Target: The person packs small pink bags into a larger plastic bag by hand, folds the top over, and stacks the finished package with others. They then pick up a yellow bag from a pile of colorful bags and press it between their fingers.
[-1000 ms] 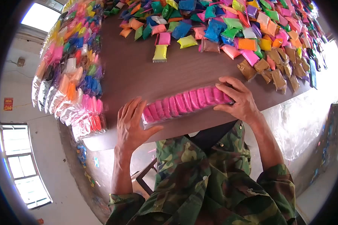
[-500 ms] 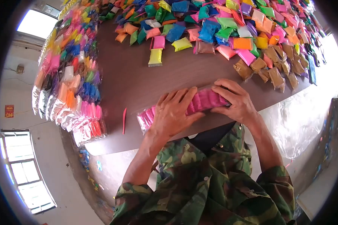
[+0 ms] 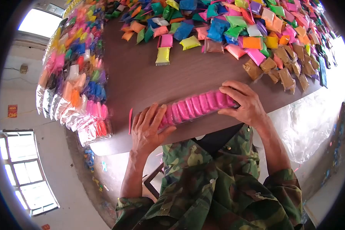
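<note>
A long clear bag of pink clay packets lies slantwise near the table's front edge, its packets side by side in a row. My left hand is wrapped over the left end of the bag and hides it. Round the right end, my right hand grips with the thumb on the near side and the fingers on the far side. A thin red plastic stick lies just left of my left hand.
Stacked bags of coloured packets line the table's left side. Loose coloured packets are heaped along the back, with brown ones at the right. Clear plastic sheeting hangs beyond the table's right front edge.
My left hand has slid left along the bag to its left end, uncovering more pink packets. My right hand stays at the right end. The camera view has shifted slightly.
</note>
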### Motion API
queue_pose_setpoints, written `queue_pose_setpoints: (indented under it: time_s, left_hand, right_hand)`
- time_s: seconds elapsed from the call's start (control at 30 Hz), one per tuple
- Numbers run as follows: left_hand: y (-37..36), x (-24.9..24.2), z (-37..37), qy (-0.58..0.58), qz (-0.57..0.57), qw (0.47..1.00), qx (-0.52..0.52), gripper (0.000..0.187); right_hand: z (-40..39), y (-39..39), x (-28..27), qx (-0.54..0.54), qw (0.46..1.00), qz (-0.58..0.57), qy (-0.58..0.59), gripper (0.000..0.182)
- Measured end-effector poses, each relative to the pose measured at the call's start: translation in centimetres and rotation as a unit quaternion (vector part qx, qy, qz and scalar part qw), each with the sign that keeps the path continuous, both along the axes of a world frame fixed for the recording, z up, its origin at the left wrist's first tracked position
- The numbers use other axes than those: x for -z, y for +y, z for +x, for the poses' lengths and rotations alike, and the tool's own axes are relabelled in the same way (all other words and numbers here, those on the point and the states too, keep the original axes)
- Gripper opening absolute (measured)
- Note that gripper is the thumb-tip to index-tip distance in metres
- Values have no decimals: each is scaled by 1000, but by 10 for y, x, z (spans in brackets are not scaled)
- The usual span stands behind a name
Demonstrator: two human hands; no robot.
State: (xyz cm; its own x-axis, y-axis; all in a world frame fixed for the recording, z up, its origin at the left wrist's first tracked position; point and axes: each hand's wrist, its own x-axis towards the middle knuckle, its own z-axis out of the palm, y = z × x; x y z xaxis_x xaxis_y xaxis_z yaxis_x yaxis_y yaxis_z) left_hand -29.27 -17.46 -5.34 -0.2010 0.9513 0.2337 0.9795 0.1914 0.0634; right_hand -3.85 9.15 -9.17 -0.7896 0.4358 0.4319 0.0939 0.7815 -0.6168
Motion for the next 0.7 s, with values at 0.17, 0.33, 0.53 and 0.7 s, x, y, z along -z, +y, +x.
queue_pose_setpoints:
  time_s: [0.17,0.33,0.53,0.7]
  left_hand:
    - [-30,-4,-12,-3,11,999,-45,97]
    - [-27,-18,-11,-25,29,998,-59,105]
    - [-22,-22,-19,-58,59,994,-76,101]
    - [-27,-18,-19,-83,63,991,-84,99]
  right_hand:
    - [1,-1,-7,1,1000,9,-14,78]
    - [3,-2,-6,8,999,-2,-34,99]
    - [7,3,-9,21,999,-27,2,115]
    - [12,15,8,44,974,-181,131,98]
